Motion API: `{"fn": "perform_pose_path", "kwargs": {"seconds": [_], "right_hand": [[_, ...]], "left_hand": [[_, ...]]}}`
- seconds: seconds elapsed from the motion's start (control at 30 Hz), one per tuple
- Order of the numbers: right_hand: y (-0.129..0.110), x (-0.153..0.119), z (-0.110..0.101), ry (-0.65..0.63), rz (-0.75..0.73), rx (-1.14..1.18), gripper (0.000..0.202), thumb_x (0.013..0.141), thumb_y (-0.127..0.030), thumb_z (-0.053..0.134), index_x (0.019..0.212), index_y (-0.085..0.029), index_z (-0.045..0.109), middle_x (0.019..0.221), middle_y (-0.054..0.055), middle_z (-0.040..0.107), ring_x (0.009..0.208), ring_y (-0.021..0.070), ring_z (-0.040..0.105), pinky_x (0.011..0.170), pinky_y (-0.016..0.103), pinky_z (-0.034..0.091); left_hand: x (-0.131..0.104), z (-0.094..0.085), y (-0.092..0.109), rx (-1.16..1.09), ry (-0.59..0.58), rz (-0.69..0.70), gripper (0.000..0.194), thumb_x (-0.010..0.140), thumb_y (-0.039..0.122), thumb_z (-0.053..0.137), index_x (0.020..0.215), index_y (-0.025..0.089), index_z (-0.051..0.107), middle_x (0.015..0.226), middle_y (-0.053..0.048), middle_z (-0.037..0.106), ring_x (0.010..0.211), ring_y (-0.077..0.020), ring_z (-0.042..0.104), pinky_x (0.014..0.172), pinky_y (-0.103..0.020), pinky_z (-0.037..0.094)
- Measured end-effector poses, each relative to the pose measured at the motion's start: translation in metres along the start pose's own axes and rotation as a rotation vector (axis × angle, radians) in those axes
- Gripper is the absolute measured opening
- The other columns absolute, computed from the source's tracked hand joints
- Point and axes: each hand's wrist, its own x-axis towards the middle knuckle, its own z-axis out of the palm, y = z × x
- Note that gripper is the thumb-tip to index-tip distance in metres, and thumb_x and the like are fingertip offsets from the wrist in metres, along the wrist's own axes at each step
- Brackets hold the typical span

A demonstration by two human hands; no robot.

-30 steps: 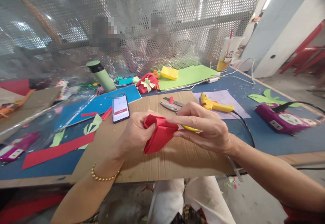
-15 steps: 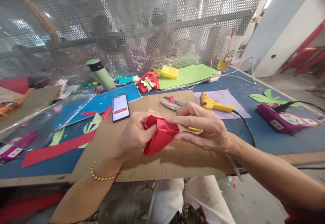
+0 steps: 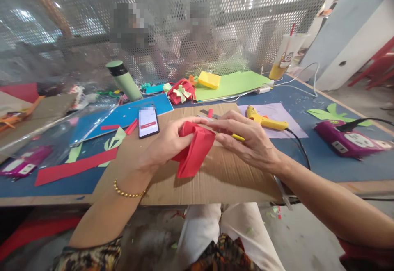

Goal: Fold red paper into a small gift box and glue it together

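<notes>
A folded piece of red paper (image 3: 197, 152) is held up over the cardboard sheet (image 3: 229, 183), its folds standing partly apart. My left hand (image 3: 168, 142) is closed on its left side, the thumb pressing across the near face and the other fingers behind. At the upper right edge, my right hand (image 3: 254, 142) pinches the paper between thumb and fingertips. Behind that hand lie scissors with a yellow handle (image 3: 238, 137), mostly covered. A small red strip (image 3: 210, 112) rests by the blades.
A yellow glue gun (image 3: 266, 121) lies on lilac paper to the right, near a purple power strip (image 3: 347, 140). Left are a phone (image 3: 148, 121) and a long red strip (image 3: 76, 166). Behind stand a green bottle (image 3: 123, 80), a red paper piece (image 3: 181, 92) and a drink cup (image 3: 283, 55).
The red paper has been turned and raised a little, so its flat side now faces me more. Both hands still hold it; the right fingers sit nearer its upper edge. The view has shifted slightly.
</notes>
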Motion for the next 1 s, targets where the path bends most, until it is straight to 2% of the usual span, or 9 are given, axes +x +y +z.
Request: {"fn": "perform_pose_path", "kwargs": {"seconds": [0.07, 0.17, 0.27, 0.47, 0.53, 0.67, 0.8, 0.9, 1.0], "right_hand": [[0.005, -0.001, 0.003, -0.030, 0.013, -0.007, 0.038, 0.107, -0.040, 0.057, 0.137, -0.021, 0.069, 0.103, 0.007, 0.066, 0.086, 0.0162, 0.066, 0.077, 0.032, 0.059], [0.011, -0.003, 0.006, -0.048, -0.052, -0.018, 0.044, 0.103, -0.043, 0.064, 0.141, -0.021, 0.067, 0.117, 0.012, 0.065, 0.105, 0.0231, 0.066, 0.093, 0.041, 0.059], [0.015, -0.004, 0.006, -0.057, -0.117, -0.017, 0.039, 0.102, -0.038, 0.065, 0.138, -0.023, 0.068, 0.122, 0.014, 0.065, 0.117, 0.0281, 0.064, 0.101, 0.048, 0.054], [0.013, -0.003, 0.008, -0.064, -0.210, -0.120, 0.023, 0.101, -0.030, 0.062, 0.123, -0.029, 0.070, 0.119, 0.011, 0.071, 0.109, 0.0288, 0.065, 0.095, 0.052, 0.050], [0.011, -0.003, 0.011, -0.073, -0.237, -0.178, 0.019, 0.101, -0.035, 0.063, 0.117, -0.027, 0.069, 0.117, 0.010, 0.072, 0.103, 0.0286, 0.064, 0.091, 0.050, 0.048], [0.013, -0.006, 0.014, -0.078, -0.182, -0.308, 0.028, 0.102, -0.050, 0.060, 0.109, -0.024, 0.069, 0.107, 0.010, 0.073, 0.098, 0.0292, 0.061, 0.087, 0.047, 0.044], [0.025, -0.005, 0.010, -0.105, -0.102, -0.349, 0.035, 0.101, -0.056, 0.060, 0.104, -0.023, 0.071, 0.104, 0.010, 0.073, 0.099, 0.0293, 0.057, 0.089, 0.046, 0.040], [0.031, -0.003, 0.006, -0.167, -0.058, -0.326, 0.033, 0.098, -0.054, 0.065, 0.093, -0.023, 0.075, 0.102, 0.009, 0.075, 0.098, 0.0287, 0.055, 0.090, 0.045, 0.038], [0.035, -0.004, 0.007, -0.205, -0.018, -0.295, 0.025, 0.096, -0.044, 0.067, 0.088, -0.023, 0.079, 0.096, 0.008, 0.076, 0.098, 0.0286, 0.054, 0.089, 0.045, 0.036]], "left_hand": [[0.006, 0.000, 0.000, 0.128, -0.016, -0.004, 0.029, 0.085, 0.034, 0.071, 0.108, 0.017, 0.077, 0.103, -0.007, 0.080, 0.092, -0.0214, 0.073, 0.072, -0.026, 0.056], [0.015, 0.003, 0.002, 0.332, -0.087, -0.127, 0.012, 0.080, 0.023, 0.066, 0.074, 0.015, 0.071, 0.069, -0.002, 0.070, 0.064, -0.0160, 0.062, 0.055, -0.025, 0.045], [0.024, 0.006, 0.006, 0.382, -0.158, -0.179, 0.012, 0.076, 0.012, 0.060, 0.068, 0.016, 0.067, 0.064, 0.001, 0.063, 0.058, -0.0125, 0.054, 0.055, -0.024, 0.040], [0.055, 0.011, 0.012, 0.634, -0.216, -0.115, 0.020, 0.069, 0.013, 0.067, 0.053, 0.019, 0.056, 0.053, 0.003, 0.051, 0.053, -0.0114, 0.041, 0.053, -0.028, 0.030], [0.068, 0.014, 0.015, 0.713, -0.202, -0.177, 0.028, 0.065, 0.015, 0.072, 0.046, 0.020, 0.052, 0.047, 0.001, 0.046, 0.053, -0.0133, 0.043, 0.054, -0.030, 0.031], [0.086, 0.021, 0.025, 0.540, -0.119, -0.350, 0.024, 0.056, 0.009, 0.070, 0.045, 0.019, 0.052, 0.051, -0.002, 0.051, 0.061, -0.0194, 0.054, 0.061, -0.034, 0.040], [0.096, 0.031, 0.030, 0.456, -0.071, -0.369, 0.015, 0.056, 0.005, 0.067, 0.053, 0.017, 0.060, 0.056, -0.002, 0.056, 0.072, -0.0258, 0.065, 0.069, -0.038, 0.050], [0.103, 0.037, 0.029, 0.375, -0.069, -0.407, 0.012, 0.062, 0.006, 0.071, 0.061, 0.015, 0.064, 0.060, -0.004, 0.061, 0.076, -0.0264, 0.069, 0.073, -0.039, 0.054], [0.105, 0.037, 0.026, 0.281, -0.096, -0.453, 0.016, 0.069, 0.016, 0.081, 0.065, 0.014, 0.066, 0.065, -0.008, 0.067, 0.077, -0.0272, 0.071, 0.073, -0.039, 0.055]]}}
